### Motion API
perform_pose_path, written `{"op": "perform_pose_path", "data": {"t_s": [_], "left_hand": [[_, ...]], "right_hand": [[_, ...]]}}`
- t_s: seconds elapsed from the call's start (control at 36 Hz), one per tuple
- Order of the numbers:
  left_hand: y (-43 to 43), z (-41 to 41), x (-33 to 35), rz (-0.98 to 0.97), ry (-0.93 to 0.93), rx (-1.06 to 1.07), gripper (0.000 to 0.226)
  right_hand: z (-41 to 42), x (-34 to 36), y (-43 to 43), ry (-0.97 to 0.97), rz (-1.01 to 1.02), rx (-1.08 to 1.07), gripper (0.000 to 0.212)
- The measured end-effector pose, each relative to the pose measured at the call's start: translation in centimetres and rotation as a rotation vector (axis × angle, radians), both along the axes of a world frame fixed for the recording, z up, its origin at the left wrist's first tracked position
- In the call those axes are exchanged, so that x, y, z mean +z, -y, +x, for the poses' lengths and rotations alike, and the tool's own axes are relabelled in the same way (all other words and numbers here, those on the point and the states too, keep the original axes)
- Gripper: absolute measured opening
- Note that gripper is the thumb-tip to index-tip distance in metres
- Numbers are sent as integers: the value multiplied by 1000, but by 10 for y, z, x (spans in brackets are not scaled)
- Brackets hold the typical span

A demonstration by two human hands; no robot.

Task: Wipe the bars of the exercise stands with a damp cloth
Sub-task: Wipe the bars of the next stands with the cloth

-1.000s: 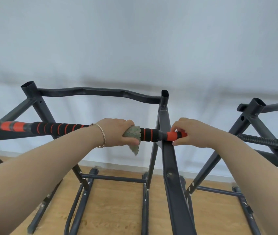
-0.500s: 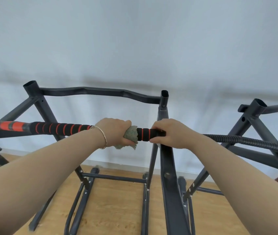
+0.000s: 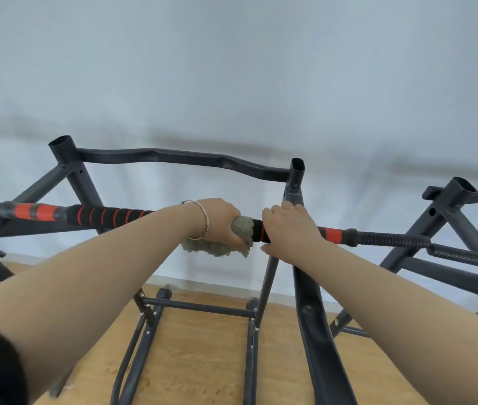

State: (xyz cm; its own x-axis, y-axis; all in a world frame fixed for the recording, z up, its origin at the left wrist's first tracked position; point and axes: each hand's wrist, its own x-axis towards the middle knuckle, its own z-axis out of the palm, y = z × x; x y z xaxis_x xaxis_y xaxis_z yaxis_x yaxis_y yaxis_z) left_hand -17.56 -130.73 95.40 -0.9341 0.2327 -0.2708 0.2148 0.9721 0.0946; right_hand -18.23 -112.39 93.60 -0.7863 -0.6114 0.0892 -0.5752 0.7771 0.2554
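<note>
The padded bar (image 3: 109, 216) ran level, left to right, across the stand (image 3: 173, 156), the left hand (image 3: 220, 220) clutching the green cloth (image 3: 242, 229) around it, the right hand (image 3: 287, 229) gripping it just beside.

Stand frame (image 3: 156, 154): matt dark-grey metal. Bar grip (image 3: 106, 215): black foam, red-striped. Right bar end (image 3: 392, 238): ridged metal. Cloth (image 3: 243, 229): fluffy grey-green pile. Floor (image 3: 202, 361): smooth pale wood.

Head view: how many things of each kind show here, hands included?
Dark metal exercise stands: 2
Black-and-red padded bar: 1
Grey-green fluffy cloth: 1
Hands, left hand and right hand: 2
Gold bracelet: 1
Total: 7
</note>
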Motion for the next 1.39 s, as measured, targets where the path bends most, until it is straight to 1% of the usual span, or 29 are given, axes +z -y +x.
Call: {"op": "perform_pose_path", "data": {"t_s": [0.06, 0.11, 0.22, 0.25, 0.33, 0.36, 0.42, 0.47, 0.53, 0.64, 0.67, 0.75, 0.78, 0.86, 0.94, 0.97, 1.0, 1.06, 1.08, 1.11, 1.14, 1.19, 1.25, 1.28, 1.33, 1.36, 1.39], "left_hand": [[1, -1, -2, 8, -17, -13, 50], [-1, 2, -3, -11, -56, -22, 48], [-4, 9, -8, -103, -177, -27, 37], [-5, 12, -11, -141, -242, -32, 34], [1, 19, -26, -258, -535, -117, 20], [7, 21, -29, -270, -574, -144, 19], [26, 22, -31, -273, -569, -186, 27], [47, 25, -29, -275, -549, -203, 37], [60, 30, -26, -291, -546, -204, 43], [63, 31, -23, -265, -478, -179, 52], [61, 29, -20, -247, -437, -147, 53], [58, 23, -17, -208, -352, -77, 67], [58, 21, -16, -217, -351, -79, 68], [58, 17, -15, -235, -368, -84, 56], [55, 15, -12, -226, -358, -64, 53], [54, 14, -11, -223, -351, -59, 55], [54, 13, -11, -222, -341, -57, 58], [53, 11, -9, -212, -299, -31, 73], [51, 10, -7, -179, -259, 6, 81], [50, 7, -6, -130, -209, 63, 85], [48, 2, -5, -88, -158, 119, 84], [45, -8, -1, -61, -64, 182, 74], [44, -17, 2, -52, 27, 188, 59], [45, -20, 1, -31, 39, 214, 56], [49, -19, -4, 64, -17, 319, 58], [52, -14, -8, 133, -106, 358, 61], [56, -8, -13, 186, -240, 354, 66]], "right_hand": [[-6, 0, 1, 35, -3, -7, 27], [-11, 2, 1, 102, 17, 2, 25], [-20, 12, 1, 306, 57, 20, 19], [-23, 15, 0, 390, 42, -1, 18], [-33, 26, 0, 639, -38, -71, 23], [-36, 29, 0, 692, -42, -75, 26], [-42, 33, -1, 739, -41, -69, 33], [-42, 31, -5, 763, -103, -69, 39], [-36, 27, -9, 732, -190, -34, 43], [-17, 18, -2, 510, -262, 102, 46], [-13, 15, 2, 459, -264, 97, 45], [-11, 9, 11, 329, -213, 27, 45], [-12, 10, 14, 321, -197, 12, 47], [-17, 17, 19, 371, -177, 8, 49], [-23, 16, 19, 345, -101, 89, 42], [-25, 14, 19, 311, -92, 107, 49], [-28, 9, 19, 270, -83, 139, 63], [-35, -1, 16, 238, -70, 172, 91], [-35, -4, 15, 234, -69, 178, 99], [-35, -5, 14, 212, -56, 184, 98], [-34, -5, 14, 181, -51, 198, 91], [-31, -7, 13, 127, -36, 203, 81], [-27, -9, 12, 110, -70, 143, 73], [-25, -8, 12, 102, -78, 117, 67], [-22, -5, 14, 105, -64, 99, 53], [-21, -2, 14, 122, -67, 95, 50], [-21, 1, 15, 142, -73, 91, 49]]}}
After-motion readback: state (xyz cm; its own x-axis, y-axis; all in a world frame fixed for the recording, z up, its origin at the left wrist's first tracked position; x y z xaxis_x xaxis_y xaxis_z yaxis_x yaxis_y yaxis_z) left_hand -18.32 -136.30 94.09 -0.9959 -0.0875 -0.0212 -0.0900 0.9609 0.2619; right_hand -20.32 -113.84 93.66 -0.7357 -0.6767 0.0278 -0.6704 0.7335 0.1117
